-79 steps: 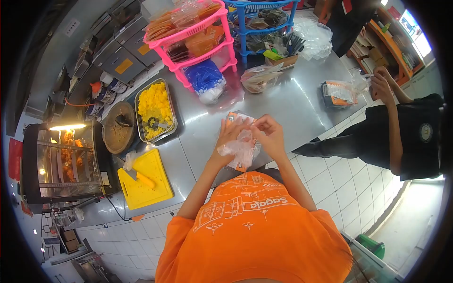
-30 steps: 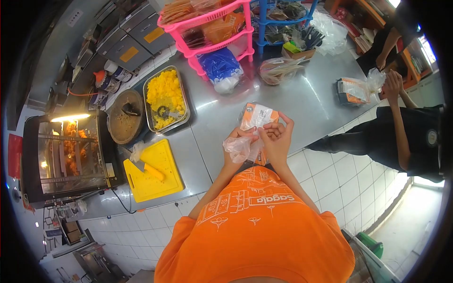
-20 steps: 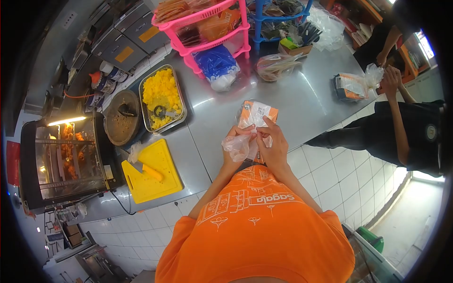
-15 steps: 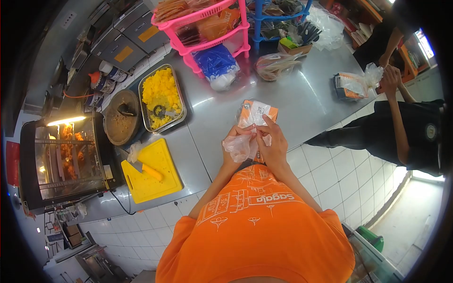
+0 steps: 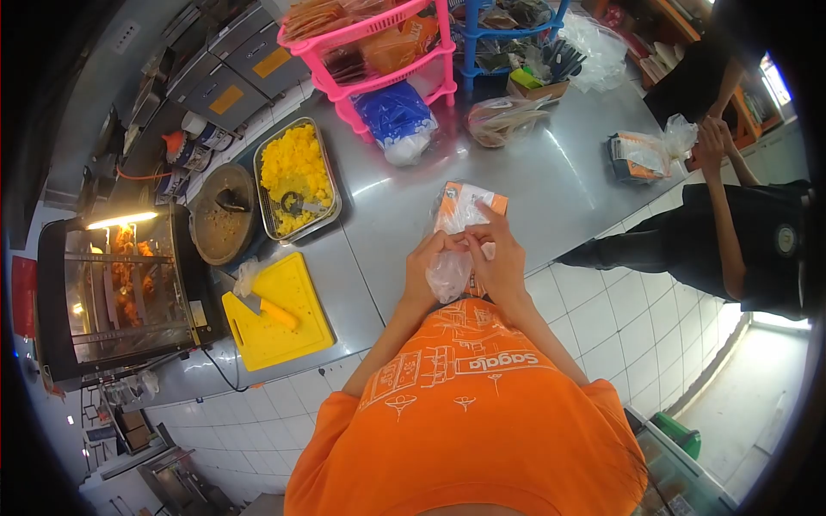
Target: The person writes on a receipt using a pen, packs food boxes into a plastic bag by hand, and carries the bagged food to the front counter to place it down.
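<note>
An orange and white box in a clear plastic bag (image 5: pixel 471 206) sits at the near edge of the steel counter, right in front of me. The bag's gathered neck is pinched between the fingers of my left hand (image 5: pixel 427 265) and my right hand (image 5: pixel 496 256), which meet over it. The loose translucent end of the bag (image 5: pixel 450 277) hangs down between my wrists. Whether it is tied in a knot is too small to make out.
On the left are a yellow cutting board (image 5: pixel 280 331) with a knife (image 5: pixel 277 315), a tray of yellow rice (image 5: pixel 332 211), a stone mortar (image 5: pixel 200 232) and a lit food warmer (image 5: pixel 129 292). A pink rack (image 5: pixel 379 34) stands behind. At right, a co-worker's hands (image 5: pixel 712 142) hold another bagged box (image 5: pixel 637 159).
My two hands have drawn closer together over the bag's neck. The loose plastic end has shifted slightly and bunched up between them.
</note>
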`<state>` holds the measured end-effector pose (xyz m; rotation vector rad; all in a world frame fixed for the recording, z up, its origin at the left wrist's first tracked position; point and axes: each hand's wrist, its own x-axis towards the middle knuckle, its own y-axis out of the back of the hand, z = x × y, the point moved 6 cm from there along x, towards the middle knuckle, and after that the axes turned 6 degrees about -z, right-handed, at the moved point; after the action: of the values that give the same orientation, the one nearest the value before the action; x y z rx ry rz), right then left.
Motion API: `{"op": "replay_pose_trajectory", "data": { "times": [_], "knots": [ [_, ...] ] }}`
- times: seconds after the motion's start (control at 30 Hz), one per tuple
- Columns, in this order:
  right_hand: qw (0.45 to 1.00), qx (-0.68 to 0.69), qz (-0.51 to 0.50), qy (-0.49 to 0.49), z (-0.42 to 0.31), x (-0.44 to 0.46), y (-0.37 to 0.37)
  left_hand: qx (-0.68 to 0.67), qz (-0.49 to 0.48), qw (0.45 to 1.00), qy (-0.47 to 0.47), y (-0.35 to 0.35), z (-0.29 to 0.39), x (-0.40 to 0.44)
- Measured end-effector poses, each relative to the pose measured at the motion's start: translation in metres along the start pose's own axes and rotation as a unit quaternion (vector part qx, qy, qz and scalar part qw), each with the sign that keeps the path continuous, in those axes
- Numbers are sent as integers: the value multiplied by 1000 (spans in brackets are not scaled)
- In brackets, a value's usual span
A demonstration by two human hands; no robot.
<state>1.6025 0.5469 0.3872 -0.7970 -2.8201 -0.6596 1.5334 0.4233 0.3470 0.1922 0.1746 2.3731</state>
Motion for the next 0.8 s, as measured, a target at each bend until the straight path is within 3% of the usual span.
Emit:
{"op": "replay_pose_trajectory", "data": {
  "times": [0.03, 0.07, 0.13, 0.27, 0.33, 0.47, 0.53, 0.67, 0.73, 0.8],
  "knots": [
    [996, 54, -16, -64, 6, 4, 0, 166, -10, 983, -79, 2, 19, 3],
    [996, 54, -16, -64, 9, 9, 3, 166, -10, 983, -79, 6, 19, 7],
    [944, 272, -98, -161, 29, 17, -1, 163, -46, 980, -106, 8, 22, 14],
    [938, 278, -158, -132, 41, 24, -4, 166, -78, 980, -77, 7, 15, 23],
    [946, 305, -100, -41, 37, 23, 0, -51, 7, 998, -30, 12, -15, 27],
    [925, 363, -100, -47, 29, 0, -8, 83, 5, 995, 53, 16, -16, 25],
    [915, 379, -123, -56, 27, -8, -11, 20, 40, 989, 141, 13, -22, 26],
    [908, 402, -90, -74, 31, -13, -5, -26, 0, 993, 115, 4, -21, 28],
    [897, 430, -23, -97, 34, -11, 6, -241, -61, 967, -45, -3, -34, 34],
    [895, 436, 5, -96, 33, -14, 15, -398, -156, 904, -31, -9, -12, 41]
  ]
}}
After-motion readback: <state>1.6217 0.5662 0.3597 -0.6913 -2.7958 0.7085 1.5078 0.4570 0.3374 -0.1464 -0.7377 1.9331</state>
